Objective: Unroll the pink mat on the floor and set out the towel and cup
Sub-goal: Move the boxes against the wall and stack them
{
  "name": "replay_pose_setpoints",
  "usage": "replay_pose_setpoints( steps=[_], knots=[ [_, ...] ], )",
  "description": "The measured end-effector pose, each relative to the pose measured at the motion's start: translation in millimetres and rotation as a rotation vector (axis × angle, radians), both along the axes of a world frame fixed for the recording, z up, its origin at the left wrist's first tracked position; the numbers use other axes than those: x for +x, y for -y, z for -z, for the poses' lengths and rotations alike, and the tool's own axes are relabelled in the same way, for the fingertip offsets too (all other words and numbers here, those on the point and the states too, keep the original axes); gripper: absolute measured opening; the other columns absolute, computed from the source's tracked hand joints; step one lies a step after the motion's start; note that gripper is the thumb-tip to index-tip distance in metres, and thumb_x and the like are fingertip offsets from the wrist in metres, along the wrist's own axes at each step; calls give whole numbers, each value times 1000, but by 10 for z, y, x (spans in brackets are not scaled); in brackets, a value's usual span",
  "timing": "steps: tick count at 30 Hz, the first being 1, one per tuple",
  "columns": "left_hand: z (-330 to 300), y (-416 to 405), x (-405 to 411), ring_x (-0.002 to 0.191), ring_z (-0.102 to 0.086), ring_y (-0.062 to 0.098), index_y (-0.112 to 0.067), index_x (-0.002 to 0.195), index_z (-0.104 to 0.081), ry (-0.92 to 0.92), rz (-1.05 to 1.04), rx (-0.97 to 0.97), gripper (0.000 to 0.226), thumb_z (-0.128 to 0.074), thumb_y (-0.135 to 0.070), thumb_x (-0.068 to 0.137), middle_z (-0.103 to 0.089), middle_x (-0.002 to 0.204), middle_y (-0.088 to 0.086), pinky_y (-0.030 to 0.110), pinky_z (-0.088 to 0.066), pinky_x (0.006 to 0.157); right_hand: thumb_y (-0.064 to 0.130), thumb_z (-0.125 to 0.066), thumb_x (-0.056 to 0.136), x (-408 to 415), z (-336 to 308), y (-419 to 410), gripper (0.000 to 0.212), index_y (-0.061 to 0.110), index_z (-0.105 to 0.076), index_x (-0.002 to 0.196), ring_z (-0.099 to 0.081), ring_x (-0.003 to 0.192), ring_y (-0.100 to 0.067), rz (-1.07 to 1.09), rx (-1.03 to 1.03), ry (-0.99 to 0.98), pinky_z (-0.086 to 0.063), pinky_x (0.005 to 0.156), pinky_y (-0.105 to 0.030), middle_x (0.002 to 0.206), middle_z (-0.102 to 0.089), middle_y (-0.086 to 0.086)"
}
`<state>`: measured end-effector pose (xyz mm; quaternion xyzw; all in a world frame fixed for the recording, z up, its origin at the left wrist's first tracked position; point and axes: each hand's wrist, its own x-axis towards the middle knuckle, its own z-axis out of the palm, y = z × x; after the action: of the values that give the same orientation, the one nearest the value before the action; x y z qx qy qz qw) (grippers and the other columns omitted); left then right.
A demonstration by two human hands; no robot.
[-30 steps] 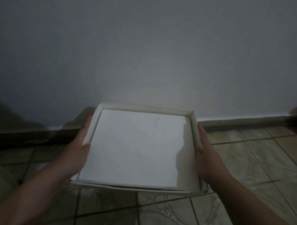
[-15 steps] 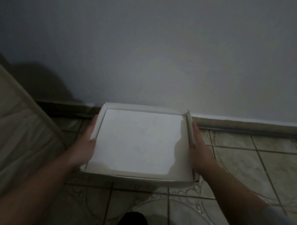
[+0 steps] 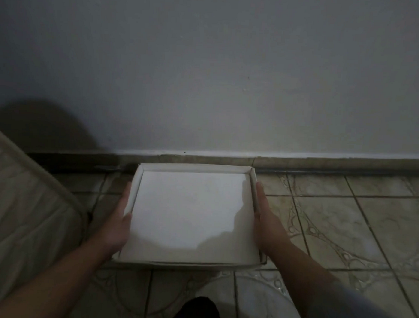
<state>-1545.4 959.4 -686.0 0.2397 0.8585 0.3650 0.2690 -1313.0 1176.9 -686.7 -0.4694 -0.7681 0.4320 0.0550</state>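
Observation:
A shallow white tray (image 3: 195,168) with low upright walls is low over the tiled floor, close to the wall's skirting. My left hand (image 3: 119,223) grips its left wall and my right hand (image 3: 267,221) grips its right wall, fingers stretched along the sides. The tray's inside is bare white. No pink mat, towel or cup shows in this view.
A pale quilted mattress (image 3: 21,203) fills the left side, its corner near my left forearm. The grey wall (image 3: 219,75) and skirting (image 3: 323,161) run across behind the tray. Patterned floor tiles (image 3: 345,225) spread to the right. A dark foot (image 3: 197,312) shows at the bottom.
The tray has come down towards the floor near the skirting, still held by both hands. The view has tilted down and turned left, bringing the mattress in.

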Motion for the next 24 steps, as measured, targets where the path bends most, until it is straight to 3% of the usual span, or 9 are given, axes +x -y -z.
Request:
replay_pose_setpoints(
  steps=[7,10,13,17,20,24],
  knots=[
    [-51,-64,-30,140,-30,33,-32,150,-11,-38,26,-66,63,-40,-7,99,-24,157,12,41,-26,111,27,-37,100,72,-107,-1,69,43,12,146,-45,130,-34,-19,-141,-65,-34,101,-32,148,-39,-20],
    [-270,-292,-130,138,-31,40,-32,151,-8,-241,99,-266,67,-47,-22,97,-28,154,19,50,-28,111,36,-43,98,404,-387,-84,70,45,7,147,-43,134,-24,60,-82,-146,-33,101,-28,146,-44,-16],
    [-632,-887,39,135,-35,45,-32,151,-15,-378,256,-186,70,-54,-28,92,-34,150,24,58,-31,110,36,-44,97,1002,-815,-244,68,45,1,147,-44,133,-18,228,8,-205,-30,94,-20,144,-47,-13],
    [-1096,-2045,912,134,-40,38,-41,148,-17,-337,523,29,69,-54,-41,91,-40,149,18,48,-32,109,37,-46,96,2124,-1375,-301,67,44,-4,148,-50,122,-12,547,159,-229,-27,91,-18,140,-51,-9],
    [-1310,-2669,1859,133,-44,29,-42,147,-21,-201,784,116,64,-52,-43,92,-45,147,10,38,-33,106,42,-47,93,2960,-1723,-80,66,51,-6,145,-53,111,-9,768,248,-275,-36,95,-29,141,-51,-6],
    [-1580,-3105,3257,129,-48,20,-41,147,-22,-194,1214,198,63,-52,-43,92,-49,144,5,27,-35,99,53,-45,88,3971,-1967,531,61,64,-10,137,-54,117,-16,1059,367,-291,-40,103,-45,139,-50,2]
  ],
)
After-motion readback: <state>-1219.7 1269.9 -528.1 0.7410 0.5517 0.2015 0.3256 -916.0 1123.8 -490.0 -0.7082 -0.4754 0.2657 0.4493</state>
